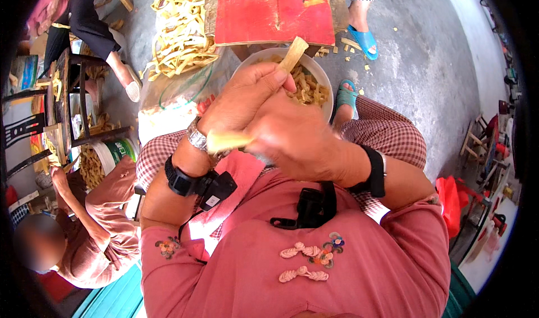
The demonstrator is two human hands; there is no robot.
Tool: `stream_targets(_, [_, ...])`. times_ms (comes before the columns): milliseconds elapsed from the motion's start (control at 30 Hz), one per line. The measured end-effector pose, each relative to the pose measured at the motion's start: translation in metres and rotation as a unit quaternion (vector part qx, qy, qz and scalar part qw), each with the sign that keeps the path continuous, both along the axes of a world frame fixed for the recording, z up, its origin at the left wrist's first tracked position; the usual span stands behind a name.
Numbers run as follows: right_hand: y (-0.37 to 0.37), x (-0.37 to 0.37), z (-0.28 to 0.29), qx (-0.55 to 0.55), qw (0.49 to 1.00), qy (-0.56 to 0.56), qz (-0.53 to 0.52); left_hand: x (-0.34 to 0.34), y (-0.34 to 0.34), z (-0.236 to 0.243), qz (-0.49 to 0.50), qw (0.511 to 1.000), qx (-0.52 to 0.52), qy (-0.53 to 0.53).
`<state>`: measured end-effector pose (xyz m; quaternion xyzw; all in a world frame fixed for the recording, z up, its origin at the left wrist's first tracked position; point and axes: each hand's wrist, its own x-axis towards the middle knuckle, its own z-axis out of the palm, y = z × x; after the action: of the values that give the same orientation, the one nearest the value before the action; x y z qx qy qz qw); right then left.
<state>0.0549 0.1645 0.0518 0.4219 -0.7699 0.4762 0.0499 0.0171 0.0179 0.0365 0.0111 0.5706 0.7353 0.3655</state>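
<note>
I have one flat, yellow-brown strip in my left hand. My thumb and fingers pinch it tight, close to its low end. My right hand is a blur, just below and touching or nearly touching the left one. Its fingers look curled in, but I cannot tell how tight they are. A blurry yellow thing sticks out to the left beside it. I cannot tell what it is, or if my right hand is what holds it.

I think I am in the middle of working on this one strip, with both hands close together. The next move, I guess, calls for a firm pinch on the left and a careful right hand, since my fingers are so near.

The strip is up in front of me, over the far side of the white bowl, which has curly little bits in it. Its long way runs on a slant. The free end points away from me and a bit to my right, toward the red board. The other end goes back into my fingers, where I can't see it.
</note>
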Motion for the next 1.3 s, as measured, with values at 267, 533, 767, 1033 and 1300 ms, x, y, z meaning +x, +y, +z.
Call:
stream_targets(267, [0.013,-0.029,-0.010,0.011,0.974,0.065,-0.219,0.005,-0.010,0.005,0.005,0.946,-0.160,0.282])
stream_targets(533, [0.009,-0.035,-0.010,0.006,0.961,-0.168,-0.220,0.007,-0.006,0.021,0.067,0.763,-0.342,0.544])
stream_targets(767, [0.023,-0.041,-0.009,-0.082,0.913,-0.388,-0.097,0.010,-0.002,0.021,0.091,0.722,-0.335,0.598])
stream_targets(1033, [0.027,-0.034,0.001,-0.143,0.970,-0.192,-0.054,0.009,-0.008,0.026,0.122,0.952,0.141,0.243])
stream_targets(1300, [0.034,-0.031,0.009,-0.128,0.966,-0.214,-0.072,0.014,-0.004,0.035,0.100,0.962,0.105,0.232])
